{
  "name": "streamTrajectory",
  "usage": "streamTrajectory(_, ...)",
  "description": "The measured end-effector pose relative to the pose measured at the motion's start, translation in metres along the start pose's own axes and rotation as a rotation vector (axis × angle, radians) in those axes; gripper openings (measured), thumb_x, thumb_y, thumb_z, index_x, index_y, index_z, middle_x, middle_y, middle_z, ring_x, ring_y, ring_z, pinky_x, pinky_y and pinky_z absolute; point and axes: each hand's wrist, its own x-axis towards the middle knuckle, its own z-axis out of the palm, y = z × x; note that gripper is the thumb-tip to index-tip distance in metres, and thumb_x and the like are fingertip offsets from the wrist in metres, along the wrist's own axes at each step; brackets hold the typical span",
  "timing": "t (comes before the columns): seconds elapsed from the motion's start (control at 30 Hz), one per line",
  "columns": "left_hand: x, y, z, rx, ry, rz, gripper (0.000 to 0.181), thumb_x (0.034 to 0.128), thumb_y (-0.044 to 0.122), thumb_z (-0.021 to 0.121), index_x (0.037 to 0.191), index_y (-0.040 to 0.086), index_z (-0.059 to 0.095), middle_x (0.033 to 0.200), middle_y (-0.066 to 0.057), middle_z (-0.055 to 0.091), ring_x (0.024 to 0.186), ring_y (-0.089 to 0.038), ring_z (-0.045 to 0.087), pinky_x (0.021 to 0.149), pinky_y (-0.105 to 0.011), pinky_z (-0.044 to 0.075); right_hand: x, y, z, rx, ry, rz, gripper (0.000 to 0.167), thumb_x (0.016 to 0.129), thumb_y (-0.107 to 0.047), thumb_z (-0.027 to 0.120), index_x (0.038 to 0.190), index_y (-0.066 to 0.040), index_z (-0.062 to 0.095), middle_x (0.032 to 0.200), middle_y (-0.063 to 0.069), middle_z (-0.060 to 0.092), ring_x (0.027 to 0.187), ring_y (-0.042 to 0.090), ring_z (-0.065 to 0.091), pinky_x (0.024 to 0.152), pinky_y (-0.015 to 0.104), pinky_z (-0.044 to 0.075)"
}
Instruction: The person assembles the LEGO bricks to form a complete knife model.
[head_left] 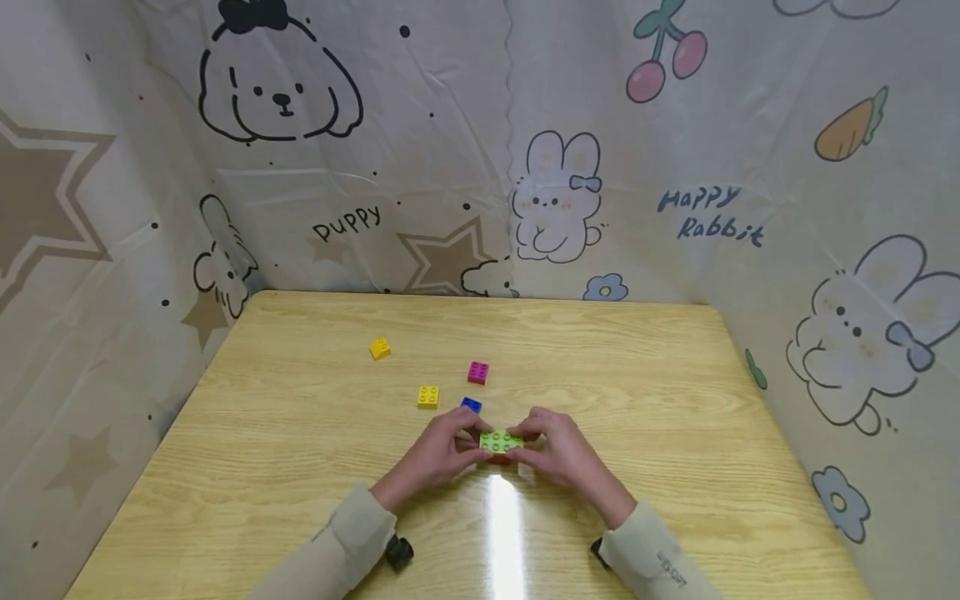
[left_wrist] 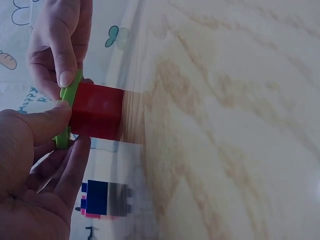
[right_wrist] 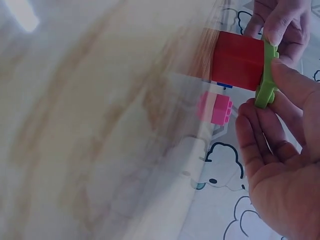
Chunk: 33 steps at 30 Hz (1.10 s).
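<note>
Below centre of the head view, the left hand and right hand cover the ends of a green brick; the left also hides part of a blue block. Each hand, drawn in to the green brick's width, pinches one end. Both wrist views reveal more of the red block beneath.

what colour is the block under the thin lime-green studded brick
The boxy plastic block is red, clearest in the left wrist view.
</note>
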Motion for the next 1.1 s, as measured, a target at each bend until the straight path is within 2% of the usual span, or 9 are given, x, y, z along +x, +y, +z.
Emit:
streamTrajectory(0.27, 0.0001, 0.0005, -0.0004, 0.013, 0.002, 0.004, 0.022, 0.0928, 0.009, 0.078, 0.114, 0.008, 0.070, 0.109, -0.005, 0.065, 0.102, -0.019, 0.066, 0.086, -0.019, 0.059, 0.0003, -0.0028, -0.0013, 0.005, -0.005, 0.001, 0.026, 0.088, -0.022, 0.084, 0.111, -0.010, 0.080, 0.090, -0.005, 0.065, 0.088, 0.019, 0.067, 0.078, 0.037, 0.060)
streamTrajectory(0.5, -0.0008, -0.0011, 0.0005, 0.028, -0.004, -0.015, 0.023, 0.0934, 0.012, 0.078, 0.115, 0.009, 0.070, 0.108, -0.003, 0.065, 0.102, -0.017, 0.066, 0.088, -0.021, 0.059, -0.0006, -0.0057, -0.0004, -0.007, -0.022, 0.033, 0.026, 0.088, -0.020, 0.084, 0.112, -0.010, 0.080, 0.091, -0.006, 0.064, 0.090, 0.018, 0.067, 0.079, 0.029, 0.058)
streamTrajectory(0.7, 0.0012, 0.0008, 0.0006, 0.037, -0.010, -0.016, 0.023, 0.0932, 0.013, 0.078, 0.114, 0.010, 0.070, 0.106, -0.003, 0.065, 0.101, -0.017, 0.065, 0.086, -0.020, 0.059, -0.0015, -0.0055, -0.0010, -0.007, -0.005, 0.029, 0.026, 0.088, -0.021, 0.084, 0.112, -0.009, 0.080, 0.091, -0.003, 0.064, 0.089, 0.021, 0.067, 0.078, 0.036, 0.060)
streamTrajectory(0.83, 0.0021, 0.0031, 0.0004, 0.039, -0.017, -0.041, 0.024, 0.0930, 0.014, 0.079, 0.115, 0.010, 0.070, 0.106, -0.002, 0.065, 0.101, -0.017, 0.065, 0.087, -0.021, 0.060, -0.0023, -0.0054, -0.0012, -0.002, 0.000, 0.036, 0.027, 0.088, -0.021, 0.084, 0.112, -0.010, 0.080, 0.091, -0.003, 0.064, 0.090, 0.021, 0.067, 0.079, 0.039, 0.060)
streamTrajectory(1.1, -0.0004, 0.0053, 0.0014, 0.050, 0.001, -0.081, 0.028, 0.0928, 0.014, 0.079, 0.118, 0.008, 0.070, 0.109, -0.003, 0.067, 0.103, -0.018, 0.066, 0.088, -0.024, 0.061, -0.0024, -0.0035, -0.0008, -0.013, -0.009, 0.029, 0.028, 0.088, -0.023, 0.084, 0.114, -0.013, 0.079, 0.093, -0.007, 0.065, 0.090, 0.018, 0.065, 0.079, 0.035, 0.059)
